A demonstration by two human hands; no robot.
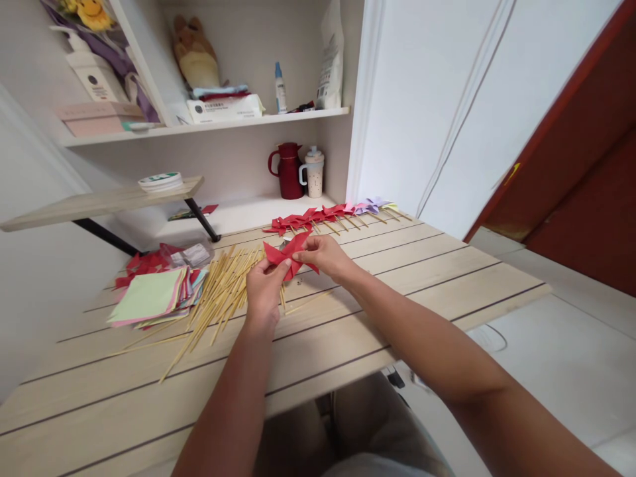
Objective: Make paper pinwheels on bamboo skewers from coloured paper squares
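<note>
A red paper pinwheel (293, 253) is held between my two hands above the slatted table. My left hand (263, 285) pinches its lower left part with thumb and fingers. From the right, my right hand (322, 257) grips it near the centre, fingers closed on the paper. Loose wooden sticks (223, 285) lie in a heap just left of my left hand. Farther back, finished red pinwheels (311, 217) on sticks lie in a row, with pink and lilac ones (368, 207) at its right end.
A stack of coloured paper squares (149, 297) lies on the table's left, with red paper pieces (149, 264) behind it. A small raised wooden shelf (109, 202) stands at back left. A dark red jug (289, 171) and a pale cup (314, 173) stand under the wall shelf (223, 124).
</note>
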